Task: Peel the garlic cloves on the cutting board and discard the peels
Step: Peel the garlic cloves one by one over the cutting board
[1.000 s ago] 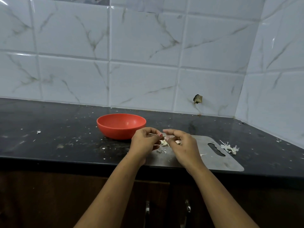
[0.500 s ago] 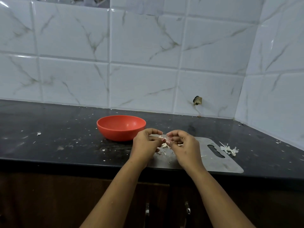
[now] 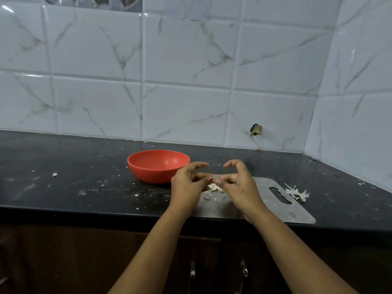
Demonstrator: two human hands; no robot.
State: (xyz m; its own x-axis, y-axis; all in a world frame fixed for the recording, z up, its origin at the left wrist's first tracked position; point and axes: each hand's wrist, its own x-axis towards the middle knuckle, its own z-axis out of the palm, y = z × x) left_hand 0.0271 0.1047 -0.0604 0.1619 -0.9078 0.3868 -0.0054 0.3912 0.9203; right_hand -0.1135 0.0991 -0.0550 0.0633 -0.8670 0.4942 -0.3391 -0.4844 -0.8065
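Left hand [image 3: 187, 184], right hand [image 3: 240, 186]: curled, grip unclear, fingertips [image 3: 209, 178] just above garlic cloves [image 3: 215, 188] on cutting board [image 3: 263, 201].

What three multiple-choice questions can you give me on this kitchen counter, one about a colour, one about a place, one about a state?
1. The bowl is:
A blue
B orange-red
C white

2. The heap of peels lies:
A in the bowl
B on the counter, right of the cutting board
C on the cutting board

3. The bowl stands:
A upside down
B on its side
C upright

Answers:
1 B, its wall and inside both show orange-red.
2 B, the heap sits on the dark counter just past the board's handle end.
3 C, its open mouth faces up.
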